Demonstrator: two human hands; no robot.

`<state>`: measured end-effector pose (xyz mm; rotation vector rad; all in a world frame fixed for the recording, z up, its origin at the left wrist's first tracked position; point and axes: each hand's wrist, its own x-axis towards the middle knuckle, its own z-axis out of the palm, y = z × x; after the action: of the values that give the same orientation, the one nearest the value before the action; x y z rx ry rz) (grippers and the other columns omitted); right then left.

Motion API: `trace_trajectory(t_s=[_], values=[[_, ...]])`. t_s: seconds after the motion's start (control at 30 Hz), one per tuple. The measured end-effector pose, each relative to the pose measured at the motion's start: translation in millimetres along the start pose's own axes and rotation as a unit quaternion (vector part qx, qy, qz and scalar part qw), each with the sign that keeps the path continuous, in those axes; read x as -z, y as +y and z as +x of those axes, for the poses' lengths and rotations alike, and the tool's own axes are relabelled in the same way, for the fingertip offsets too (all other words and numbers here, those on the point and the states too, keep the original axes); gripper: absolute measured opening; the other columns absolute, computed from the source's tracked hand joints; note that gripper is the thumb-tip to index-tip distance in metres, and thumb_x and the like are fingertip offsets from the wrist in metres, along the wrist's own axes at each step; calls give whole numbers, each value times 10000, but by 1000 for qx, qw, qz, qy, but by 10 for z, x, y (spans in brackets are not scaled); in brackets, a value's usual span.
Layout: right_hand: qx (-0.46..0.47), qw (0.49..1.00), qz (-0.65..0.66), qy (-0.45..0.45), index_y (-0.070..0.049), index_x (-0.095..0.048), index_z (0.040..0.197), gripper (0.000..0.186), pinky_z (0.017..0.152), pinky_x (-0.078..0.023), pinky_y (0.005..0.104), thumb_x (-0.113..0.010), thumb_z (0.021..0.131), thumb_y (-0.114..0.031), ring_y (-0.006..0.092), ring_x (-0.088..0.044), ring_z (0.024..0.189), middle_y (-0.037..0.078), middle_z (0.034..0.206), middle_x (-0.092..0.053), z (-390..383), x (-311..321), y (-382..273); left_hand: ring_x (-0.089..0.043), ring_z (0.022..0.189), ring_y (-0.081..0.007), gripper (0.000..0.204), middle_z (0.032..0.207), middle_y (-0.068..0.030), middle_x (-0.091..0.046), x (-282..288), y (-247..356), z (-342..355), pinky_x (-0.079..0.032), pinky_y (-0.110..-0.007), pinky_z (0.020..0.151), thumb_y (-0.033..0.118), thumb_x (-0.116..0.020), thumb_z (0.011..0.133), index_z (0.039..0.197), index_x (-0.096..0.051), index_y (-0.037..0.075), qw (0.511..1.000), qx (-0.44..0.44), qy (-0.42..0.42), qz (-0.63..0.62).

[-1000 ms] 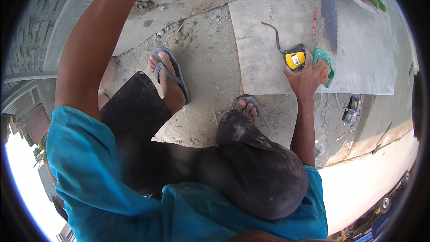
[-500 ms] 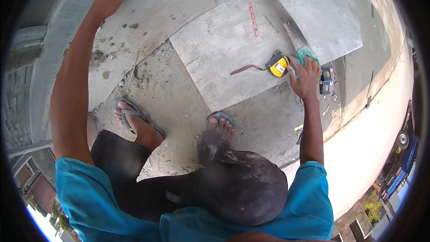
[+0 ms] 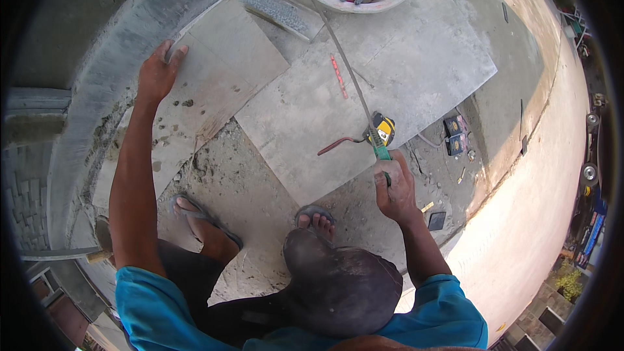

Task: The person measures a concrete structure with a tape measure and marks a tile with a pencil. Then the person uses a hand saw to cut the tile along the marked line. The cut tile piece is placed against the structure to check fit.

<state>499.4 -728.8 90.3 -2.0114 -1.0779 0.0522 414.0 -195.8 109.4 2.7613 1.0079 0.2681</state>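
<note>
My right hand (image 3: 395, 188) is closed around the green handle of a long metal-bladed tool, which looks like a handsaw (image 3: 348, 68). Its blade, seen nearly edge-on, slants up and left over the grey slabs. Just behind the handle lies a yellow and black tape measure (image 3: 385, 129) with a dark red strap. A red pencil-like stick (image 3: 339, 78) rests left of the blade. My left hand (image 3: 158, 75) holds nothing I can see; its fingers are apart at the far-left edge of a grey slab (image 3: 224, 52).
A white tub (image 3: 383, 5) of hand tools, some green- or orange-handled, stands at the far side. Beside it lies a grey trough-like piece (image 3: 279, 10). Small dark boxes (image 3: 456, 135) sit right of the slabs. Rubble (image 3: 221, 149) covers the ground near my sandalled feet.
My right hand has drawn the saw nearer and left, turning its blade edge-on. My left hand stays at the slab's edge. The view has shifted, bringing the tool tub into sight.
</note>
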Motion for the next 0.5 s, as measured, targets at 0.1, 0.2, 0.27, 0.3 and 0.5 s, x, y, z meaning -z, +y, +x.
trace_trajectory(t_s=[0.1, 0.2, 0.27, 0.3, 0.5], values=[[1, 1000, 28, -8, -36, -584, 1039, 211, 696, -488, 427, -588, 861, 78, 361, -580, 790, 207, 972, -547, 226, -155, -162, -614, 1271, -393, 691, 1383, -242, -624, 82, 81, -47, -472, -454, 1071, 577, -597, 983, 1422, -590, 43, 1000, 19, -19, -1], [-3, 999, 38, -37, -31, -595, 1026, 179, 696, -477, 412, -565, 871, 53, 336, -566, 772, 193, 936, -535, 326, -170, -95, -617, 1269, -388, 696, 1384, -229, -629, 83, 167, -78, -473, -465, 1067, 599, -576, 986, 1423, -595, 57, 999, 40, -26, 7], [-7, 997, 59, -50, -35, -608, 1024, 181, 706, -475, 411, -569, 860, 32, 330, -565, 774, 184, 941, -538, 307, -141, -33, -624, 1263, -382, 719, 1381, -217, -635, 58, 200, -76, -476, -470, 1062, 631, -552, 983, 1421, -599, 64, 998, 56, -16, 14], [-15, 996, 70, -52, -41, -617, 1024, 191, 716, -478, 417, -580, 847, 19, 333, -571, 783, 181, 960, -545, 267, -103, -28, -626, 1259, -378, 735, 1379, -211, -638, 24, 254, -71, -477, -471, 1060, 651, -537, 980, 1421, -601, 66, 998, 62, -11, 12], [54, 991, 111, -41, -18, -567, 1208, 313, 729, -465, 371, -632, 918, -118, 230, -552, 779, 129, 949, -583, 425, 36, -425, -526, 1373, -390, 872, 1437, -257, -578, 60, 278, 2, -402, -458, 1145, 712, -513, 953, 1459, -543, 2, 995, 69, -33, -58]])
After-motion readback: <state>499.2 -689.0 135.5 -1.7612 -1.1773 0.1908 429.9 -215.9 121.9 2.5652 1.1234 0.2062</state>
